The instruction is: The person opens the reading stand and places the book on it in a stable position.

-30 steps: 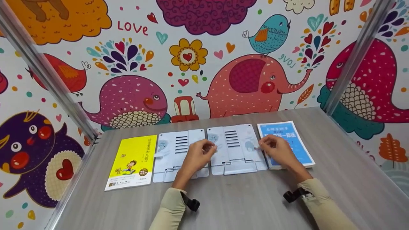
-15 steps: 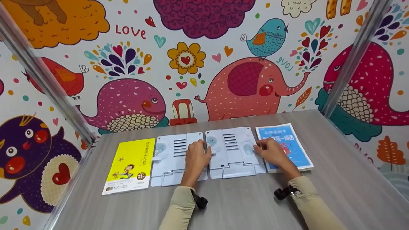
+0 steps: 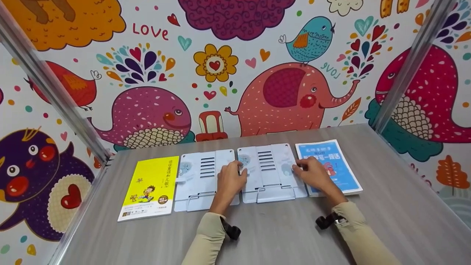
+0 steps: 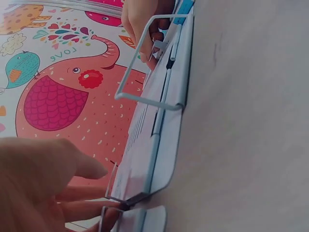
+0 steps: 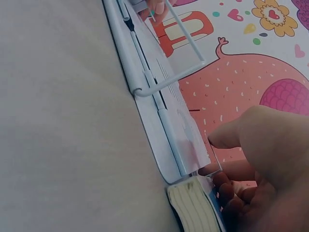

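Two white book stands lie side by side, a left one (image 3: pixel 191 167) and a right one (image 3: pixel 266 173), each with slots and a wire support at its front. My left hand (image 3: pixel 231 180) is over the seam between them; in the left wrist view its fingers reach behind a thin page clip (image 4: pixel 112 181), thumb apart from it. My right hand (image 3: pixel 316 175) is at the right stand's right edge. The right wrist view shows its thumb and index finger about another thin, upright page clip (image 5: pixel 216 153), thumb at the clip's upper end.
A yellow book (image 3: pixel 151 187) lies left of the stands. A thick blue book (image 3: pixel 338 165) lies to the right, partly under my right hand. All rest on a grey wood-grain table (image 3: pixel 279 235) against a cartoon-patterned wall (image 3: pixel 220 29).
My left hand has moved slightly right and down to the seam between the stands. My right hand has shifted slightly left, and the flat tab beside its fingers no longer shows in the head view.
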Tool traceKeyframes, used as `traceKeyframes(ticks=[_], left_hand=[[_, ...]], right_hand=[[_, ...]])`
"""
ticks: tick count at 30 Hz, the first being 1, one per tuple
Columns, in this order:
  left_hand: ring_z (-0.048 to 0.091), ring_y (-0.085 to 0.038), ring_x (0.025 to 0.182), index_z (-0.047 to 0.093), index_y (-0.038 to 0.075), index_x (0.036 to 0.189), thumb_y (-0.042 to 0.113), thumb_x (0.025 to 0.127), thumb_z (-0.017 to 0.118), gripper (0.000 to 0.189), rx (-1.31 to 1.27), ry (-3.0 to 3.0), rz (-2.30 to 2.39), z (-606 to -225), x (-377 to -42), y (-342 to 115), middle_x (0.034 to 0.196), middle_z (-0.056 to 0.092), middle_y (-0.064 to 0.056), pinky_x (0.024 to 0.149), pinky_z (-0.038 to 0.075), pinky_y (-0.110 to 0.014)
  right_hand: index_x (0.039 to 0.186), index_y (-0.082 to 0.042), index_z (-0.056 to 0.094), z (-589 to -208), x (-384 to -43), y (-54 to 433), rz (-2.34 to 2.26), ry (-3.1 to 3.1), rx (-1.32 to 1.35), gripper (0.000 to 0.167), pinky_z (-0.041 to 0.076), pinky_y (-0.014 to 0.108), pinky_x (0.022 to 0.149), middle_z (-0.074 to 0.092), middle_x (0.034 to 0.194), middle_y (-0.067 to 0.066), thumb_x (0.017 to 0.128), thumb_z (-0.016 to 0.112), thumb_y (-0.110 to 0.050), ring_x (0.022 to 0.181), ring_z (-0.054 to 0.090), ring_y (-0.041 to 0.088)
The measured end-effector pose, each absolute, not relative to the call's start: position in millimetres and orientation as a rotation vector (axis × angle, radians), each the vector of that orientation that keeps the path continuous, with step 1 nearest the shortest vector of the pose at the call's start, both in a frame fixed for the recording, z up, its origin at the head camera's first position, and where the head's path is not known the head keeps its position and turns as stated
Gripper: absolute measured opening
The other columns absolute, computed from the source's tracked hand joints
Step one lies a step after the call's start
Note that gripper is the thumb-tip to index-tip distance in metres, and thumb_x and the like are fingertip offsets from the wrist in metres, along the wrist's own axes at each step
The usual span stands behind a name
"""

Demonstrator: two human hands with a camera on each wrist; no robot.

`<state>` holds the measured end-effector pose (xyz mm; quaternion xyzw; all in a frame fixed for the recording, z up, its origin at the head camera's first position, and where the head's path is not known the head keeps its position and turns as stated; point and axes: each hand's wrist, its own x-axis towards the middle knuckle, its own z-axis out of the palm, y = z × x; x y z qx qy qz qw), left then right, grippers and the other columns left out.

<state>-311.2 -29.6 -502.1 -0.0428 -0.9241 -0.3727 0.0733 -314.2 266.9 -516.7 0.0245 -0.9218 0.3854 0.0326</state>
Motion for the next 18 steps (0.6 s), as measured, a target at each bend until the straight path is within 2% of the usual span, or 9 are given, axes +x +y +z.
traceKeyframes(ticks=[3, 10, 16, 18], left_hand=[[0.070, -0.022, 0.091, 0.076, 0.001, 0.126, 0.016, 0.102, 0.073, 0.028, -0.138, -2.722, -1.231, -501.3, -312.6, -31.1, 0.114, 0.079, -0.015, 0.082, 0.060, -0.040], [0.077, -0.020, 0.090, 0.078, 0.004, 0.119, 0.009, 0.101, 0.071, 0.020, -0.111, -2.637, -1.330, -501.6, -316.0, -37.0, 0.101, 0.083, -0.012, 0.080, 0.063, -0.041], [0.080, -0.023, 0.100, 0.078, 0.003, 0.123, 0.007, 0.100, 0.073, 0.024, -0.048, -2.592, -1.383, -503.2, -320.2, -40.7, 0.105, 0.084, -0.014, 0.089, 0.064, -0.043], [0.081, -0.022, 0.101, 0.078, 0.002, 0.125, 0.008, 0.100, 0.074, 0.026, -0.015, -2.581, -1.399, -503.6, -320.9, -41.4, 0.106, 0.084, -0.013, 0.089, 0.064, -0.042]], right_hand=[[0.138, 0.004, 0.070, -516.1, -314.6, 267.1, 1.200, -2.824, 0.064, 0.045, 0.048, 0.035, 0.085, 0.064, 0.118, 0.021, 0.104, 0.071, -0.025, 0.103, 0.059, 0.029], [0.139, 0.001, 0.070, -514.6, -314.9, 267.0, 1.253, -2.807, 0.008, 0.046, 0.047, 0.036, 0.086, 0.065, 0.121, 0.020, 0.104, 0.070, -0.028, 0.107, 0.059, 0.031], [0.142, 0.001, 0.068, -515.0, -314.4, 269.3, 1.324, -2.772, -0.010, 0.045, 0.047, 0.038, 0.092, 0.065, 0.123, 0.020, 0.106, 0.068, -0.026, 0.112, 0.058, 0.032], [0.140, 0.001, 0.069, -516.2, -314.7, 270.5, 1.348, -2.742, -0.002, 0.042, 0.048, 0.036, 0.090, 0.066, 0.120, 0.019, 0.106, 0.068, -0.024, 0.110, 0.058, 0.030]])
